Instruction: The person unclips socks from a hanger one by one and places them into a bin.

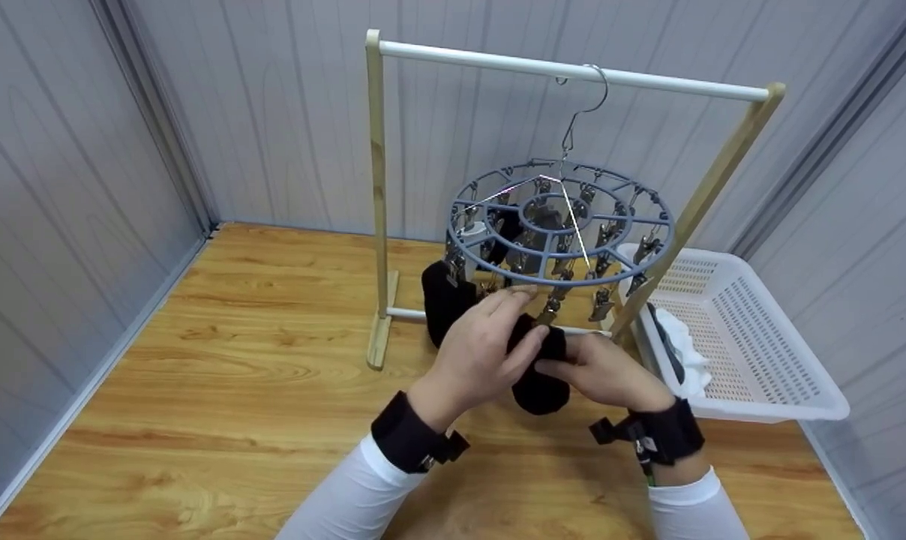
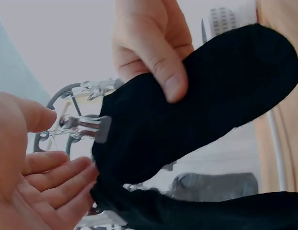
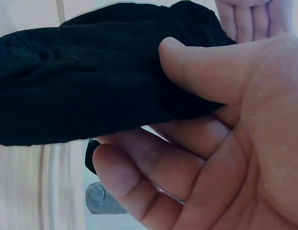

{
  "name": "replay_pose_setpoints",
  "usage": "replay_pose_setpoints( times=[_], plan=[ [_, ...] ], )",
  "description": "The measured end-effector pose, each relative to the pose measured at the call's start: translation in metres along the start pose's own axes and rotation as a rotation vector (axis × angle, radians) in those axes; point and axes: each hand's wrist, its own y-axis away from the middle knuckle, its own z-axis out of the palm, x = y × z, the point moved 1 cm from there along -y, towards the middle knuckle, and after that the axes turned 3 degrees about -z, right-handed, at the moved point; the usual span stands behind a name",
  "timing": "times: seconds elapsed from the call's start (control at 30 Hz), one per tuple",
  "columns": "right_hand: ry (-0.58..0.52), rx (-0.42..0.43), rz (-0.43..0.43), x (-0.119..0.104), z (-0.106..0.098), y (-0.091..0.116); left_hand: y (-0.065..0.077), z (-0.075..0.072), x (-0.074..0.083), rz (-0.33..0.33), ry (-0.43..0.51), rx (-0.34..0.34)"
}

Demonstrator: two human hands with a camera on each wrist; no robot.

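A black sock [image 1: 541,391] hangs at the front of a round blue-grey clip hanger [image 1: 498,276]. My right hand [image 1: 610,369] pinches this sock between thumb and fingers, the thumb lying on top. In the left wrist view, a metal clip [image 2: 86,127] bites the sock's cuff edge. Beside that clip, my left hand [image 1: 477,351] has its fingers extended and thumb apart, gripping nothing; the fingertips are close to the cuff. Another black sock [image 1: 445,301] hangs from the hanger's left side. Farther back is a grey sock [image 2: 213,187].
The hanger's hook sits on the white bar [image 1: 483,58] of a wooden-legged stand [image 1: 378,187]. To the right, a white perforated basket [image 1: 805,360] holds a white cloth item [image 1: 685,352] and a dark one. Several clips dangle from the hanger. Panel walls surround the wood-patterned surface [image 1: 198,420].
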Motion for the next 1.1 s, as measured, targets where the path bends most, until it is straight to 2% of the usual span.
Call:
replay_pose_setpoints(
  times=[0.33, 0.5, 0.67, 0.87, 1.1],
  plan=[
    [0.002, -0.001, -0.044, -0.003, 0.000, 0.000, -0.001, 0.002, 0.004, -0.138, 0.232, -0.080],
    [0.010, -0.011, -0.050, -0.004, 0.001, 0.001, -0.001, 0.001, 0.006, -0.193, 0.300, -0.088],
    [0.006, -0.010, -0.059, -0.006, 0.002, 0.002, -0.001, 0.001, 0.007, -0.198, 0.324, -0.061],
    [0.025, 0.000, -0.094, -0.009, 0.003, 0.001, -0.001, 0.003, 0.005, -0.187, 0.290, -0.029],
    [0.014, -0.021, -0.070, -0.012, 0.002, 0.002, -0.002, 0.003, 0.004, -0.170, 0.264, -0.005]
  ],
)
